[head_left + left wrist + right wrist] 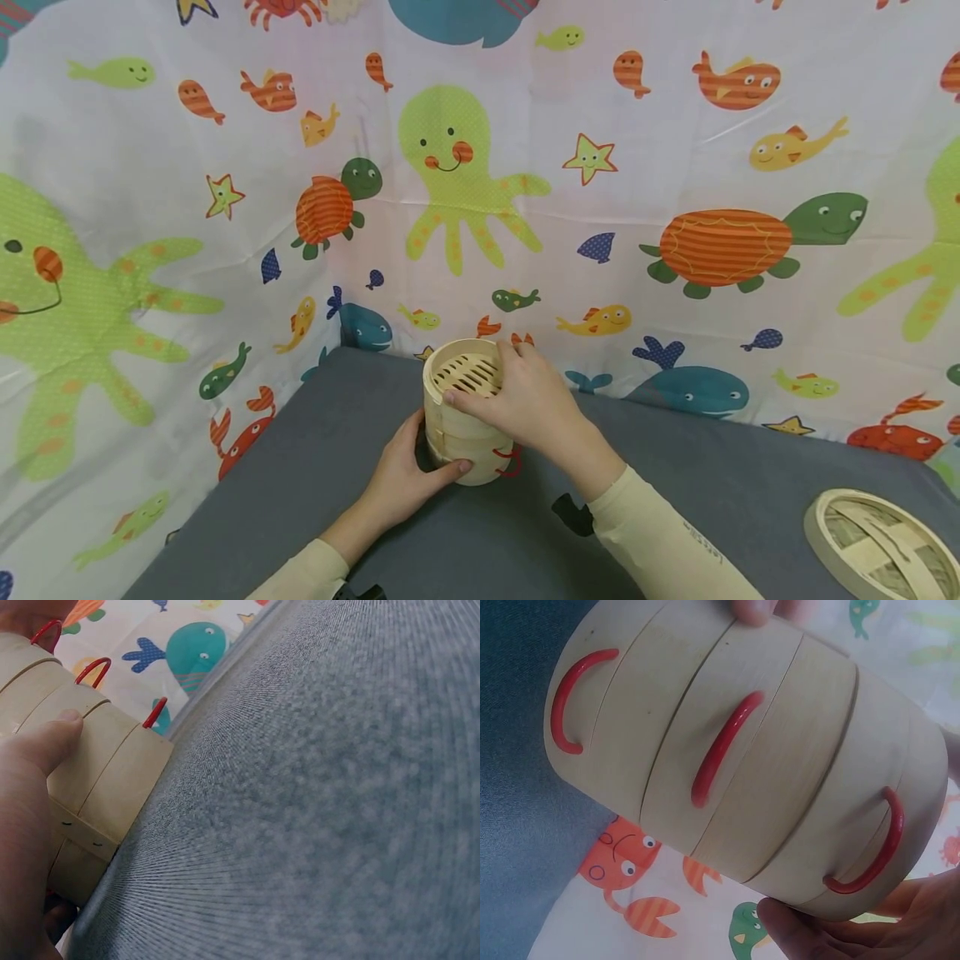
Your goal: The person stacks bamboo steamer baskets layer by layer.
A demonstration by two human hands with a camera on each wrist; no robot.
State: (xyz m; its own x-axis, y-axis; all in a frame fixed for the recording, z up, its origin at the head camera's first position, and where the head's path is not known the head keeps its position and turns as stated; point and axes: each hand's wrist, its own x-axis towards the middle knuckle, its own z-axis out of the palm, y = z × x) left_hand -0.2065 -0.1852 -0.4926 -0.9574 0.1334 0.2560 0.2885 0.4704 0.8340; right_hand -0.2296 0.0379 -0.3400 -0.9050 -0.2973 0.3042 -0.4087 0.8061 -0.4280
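Note:
A stack of three round bamboo steamer baskets [467, 433] stands on the grey cloth in the head view. Slots show in the floor of the top basket [885, 757], which has no lid over it. Each tier carries a red loop handle [727, 750] on its side. My left hand [408, 477] holds the lower part of the stack, thumb across the near side and fingers round the left. From the right, my right hand [536, 404] grips the top basket by its wall, with the thumb in front and fingertips at the far rim.
A round bamboo steamer lid [885, 546] with a strap across it lies at the right edge of the grey cloth [697, 492]. A white curtain [540, 108] printed with sea animals hangs behind and along the left side.

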